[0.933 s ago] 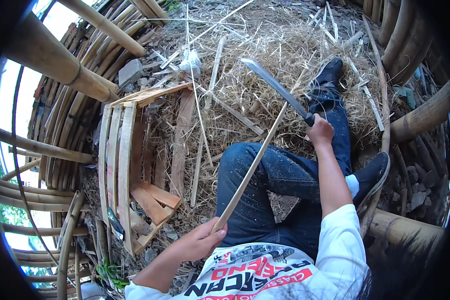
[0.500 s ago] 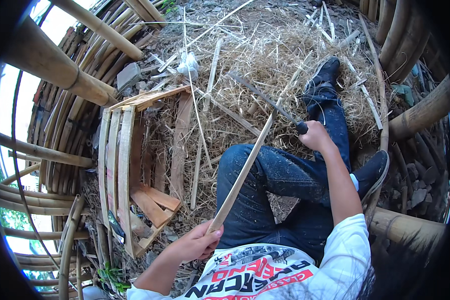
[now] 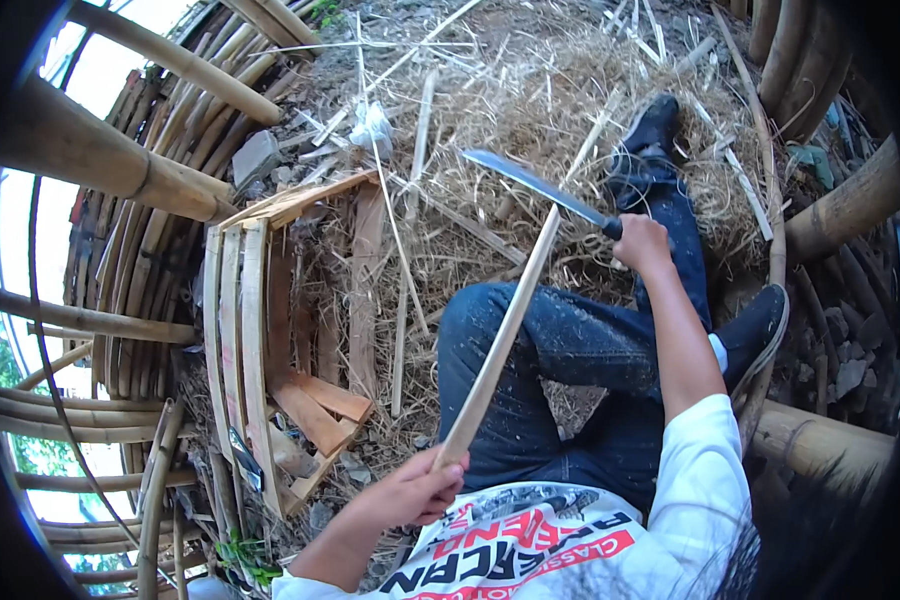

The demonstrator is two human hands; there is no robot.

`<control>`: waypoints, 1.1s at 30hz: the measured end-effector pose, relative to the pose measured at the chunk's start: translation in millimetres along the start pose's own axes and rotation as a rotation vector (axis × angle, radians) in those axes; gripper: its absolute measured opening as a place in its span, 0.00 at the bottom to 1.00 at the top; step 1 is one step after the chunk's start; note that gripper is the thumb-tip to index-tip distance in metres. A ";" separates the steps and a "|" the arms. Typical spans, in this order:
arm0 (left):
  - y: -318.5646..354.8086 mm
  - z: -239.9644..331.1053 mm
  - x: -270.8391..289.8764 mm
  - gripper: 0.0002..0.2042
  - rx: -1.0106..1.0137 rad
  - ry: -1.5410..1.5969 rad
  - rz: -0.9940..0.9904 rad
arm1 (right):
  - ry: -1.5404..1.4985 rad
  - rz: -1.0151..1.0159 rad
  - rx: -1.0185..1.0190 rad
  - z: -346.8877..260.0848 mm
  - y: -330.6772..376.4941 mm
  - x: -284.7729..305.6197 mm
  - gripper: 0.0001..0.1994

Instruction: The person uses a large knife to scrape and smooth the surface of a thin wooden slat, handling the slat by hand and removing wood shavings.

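Note:
My left hand point(image 3: 420, 488) is closed around the near end of a long, pale bamboo strip point(image 3: 503, 335), which slants up and away across my thigh. My right hand point(image 3: 642, 243) grips the dark handle of a machete point(image 3: 540, 185) whose blade points to the far left. The blade lies across the strip's far part, its broad face showing. Whether its edge touches the strip cannot be told. Beneath blade and strip is a heap of thin, curly shavings point(image 3: 510, 110).
To the left stands a wooden slatted crate point(image 3: 255, 350), with a shiny dark object point(image 3: 242, 455) at its near slats. Thick bamboo poles point(image 3: 120, 160) line the left side. A grey block point(image 3: 256, 158) and a white plastic bag point(image 3: 372, 127) lie farther off. My outstretched shoe point(image 3: 652, 122) rests among the shavings.
My right hand has shifted slightly farther away and rightward, and the machete has turned from nearly edge-on to showing its broad face. My left hand keeps its hold on the bamboo strip.

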State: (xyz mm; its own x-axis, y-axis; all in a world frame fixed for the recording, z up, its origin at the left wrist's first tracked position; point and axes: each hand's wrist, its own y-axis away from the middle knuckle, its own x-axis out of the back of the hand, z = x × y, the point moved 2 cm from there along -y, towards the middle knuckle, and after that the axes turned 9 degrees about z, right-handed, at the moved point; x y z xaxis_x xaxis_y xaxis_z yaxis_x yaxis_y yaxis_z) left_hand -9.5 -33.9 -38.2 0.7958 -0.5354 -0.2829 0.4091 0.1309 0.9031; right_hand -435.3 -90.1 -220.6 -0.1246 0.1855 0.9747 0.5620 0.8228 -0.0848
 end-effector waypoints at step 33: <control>20.4 10.6 -8.0 0.13 0.030 -0.018 0.019 | -0.055 0.366 -0.115 21.2 11.9 -15.8 0.10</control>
State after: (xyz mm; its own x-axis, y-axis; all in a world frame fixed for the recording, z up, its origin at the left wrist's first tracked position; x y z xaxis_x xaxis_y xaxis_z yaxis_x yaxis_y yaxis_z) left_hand -12.2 -35.7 -14.1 0.7948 -0.5484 -0.2600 0.3802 0.1160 0.9176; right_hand -444.0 -71.9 -241.4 0.0594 0.4868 0.8715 0.6652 0.6316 -0.3982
